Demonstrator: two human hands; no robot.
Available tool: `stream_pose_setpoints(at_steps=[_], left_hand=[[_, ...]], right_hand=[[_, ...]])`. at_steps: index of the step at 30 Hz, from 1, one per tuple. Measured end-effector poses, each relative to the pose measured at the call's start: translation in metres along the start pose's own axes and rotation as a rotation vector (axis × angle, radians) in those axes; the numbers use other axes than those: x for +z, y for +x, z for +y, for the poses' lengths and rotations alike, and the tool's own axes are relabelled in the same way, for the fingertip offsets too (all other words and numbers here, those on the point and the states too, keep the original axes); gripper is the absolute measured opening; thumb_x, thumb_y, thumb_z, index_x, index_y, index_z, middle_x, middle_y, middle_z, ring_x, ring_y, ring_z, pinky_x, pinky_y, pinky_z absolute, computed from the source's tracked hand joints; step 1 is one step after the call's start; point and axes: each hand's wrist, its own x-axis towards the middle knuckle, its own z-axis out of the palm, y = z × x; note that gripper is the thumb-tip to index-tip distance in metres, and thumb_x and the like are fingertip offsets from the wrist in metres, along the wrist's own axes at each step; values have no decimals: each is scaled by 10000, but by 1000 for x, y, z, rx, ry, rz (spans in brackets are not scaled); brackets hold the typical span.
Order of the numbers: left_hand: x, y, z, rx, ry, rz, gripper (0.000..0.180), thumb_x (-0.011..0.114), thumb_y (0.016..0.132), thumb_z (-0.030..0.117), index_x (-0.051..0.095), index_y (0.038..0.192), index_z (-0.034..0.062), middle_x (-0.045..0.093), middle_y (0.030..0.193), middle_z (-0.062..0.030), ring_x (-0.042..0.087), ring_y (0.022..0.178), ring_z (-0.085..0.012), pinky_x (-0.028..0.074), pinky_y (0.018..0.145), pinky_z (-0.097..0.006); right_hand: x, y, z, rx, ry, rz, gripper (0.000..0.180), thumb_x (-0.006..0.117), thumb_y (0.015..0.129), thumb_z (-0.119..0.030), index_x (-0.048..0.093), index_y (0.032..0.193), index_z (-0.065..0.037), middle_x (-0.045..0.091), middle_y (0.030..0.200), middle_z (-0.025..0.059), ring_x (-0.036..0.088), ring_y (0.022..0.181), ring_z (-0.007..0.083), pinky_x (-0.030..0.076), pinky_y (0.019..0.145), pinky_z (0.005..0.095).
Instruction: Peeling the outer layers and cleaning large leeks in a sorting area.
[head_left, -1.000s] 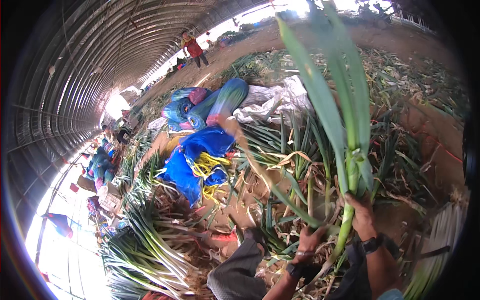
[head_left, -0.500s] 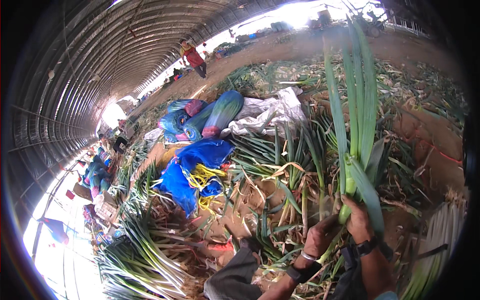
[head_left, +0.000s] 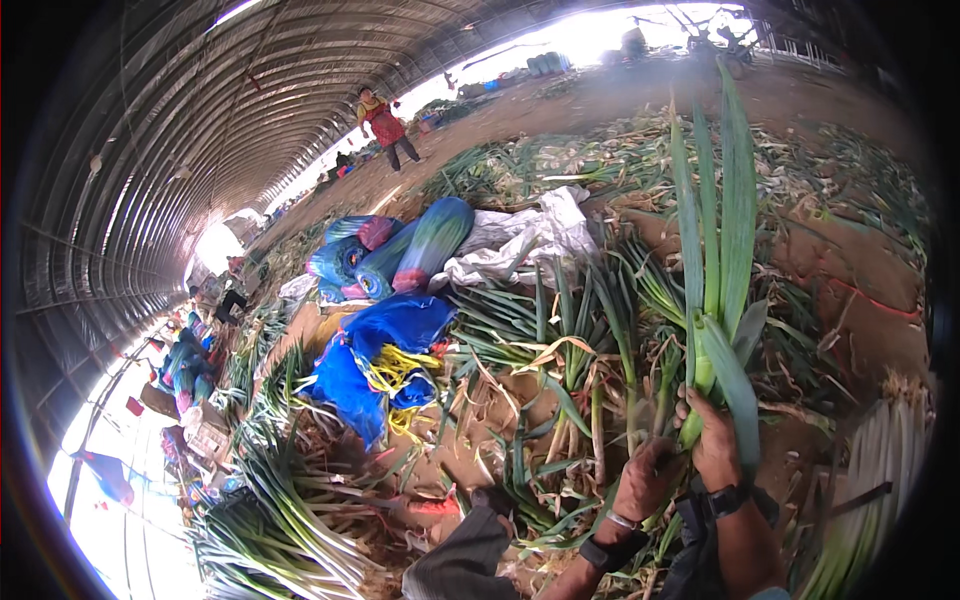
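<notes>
A large green onion (head_left: 707, 372) with long, broad leaves stands nearly upright at the right. My right hand (head_left: 714, 442) is wrapped round its pale green stalk, and one wide leaf bends down over that hand. My left hand (head_left: 642, 482) is closed against the stalk just lower and to the left; what exactly its fingertips pinch is partly hidden. Loose green onions (head_left: 572, 335) lie and lean just beyond my hands. A dark-trousered leg (head_left: 458, 560) shows at the bottom.
Blue mesh bags with yellow ties (head_left: 370, 360), filled bundles (head_left: 435, 240) and a white sack (head_left: 520, 240) lie ahead. Green onions are heaped at lower left (head_left: 290, 520). A tied pale bundle (head_left: 870, 500) is at the right. A person in a red apron (head_left: 383, 125) stands farther off.
The view has shifted slightly. My left hand sits a little lower against the stalk, and the right hand keeps its hold. The person in the red apron appears slightly nearer.
</notes>
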Motion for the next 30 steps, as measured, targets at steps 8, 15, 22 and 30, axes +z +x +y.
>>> stream_pose_setpoints(at_steps=[8,15,22,30], left_hand=[[-25,-25,26,293,97,-220,340,649,719,-50,556,1033,43,552,1080,-127,543,1001,-257,454,838,-331],[-60,-142,-8,-267,74,-306,162,622,806,18,570,957,48,643,763,-95,633,674,-182,482,577,-285],[-58,-136,-21,-360,270,-423,338,685,751,194,601,1045,49,628,864,-169,611,816,-280,489,671,-379],[-4,-21,-2,113,571,-34,193,585,807,109,601,987,43,633,840,-134,616,723,-301,498,628,-368]], right_hand=[[-28,24,-5,24,-2,133,301,671,801,-193,581,1045,-41,562,863,39,546,734,146,467,637,271],[-15,35,-36,-226,127,-81,157,655,803,-97,544,911,-69,534,810,-4,493,675,86,389,542,229],[-25,22,-27,-309,149,-34,147,628,823,-76,533,934,-80,484,771,-13,462,662,98,382,559,242],[-19,21,-20,-311,161,-175,187,578,873,-178,525,997,-49,512,887,3,453,664,93,361,566,225]])
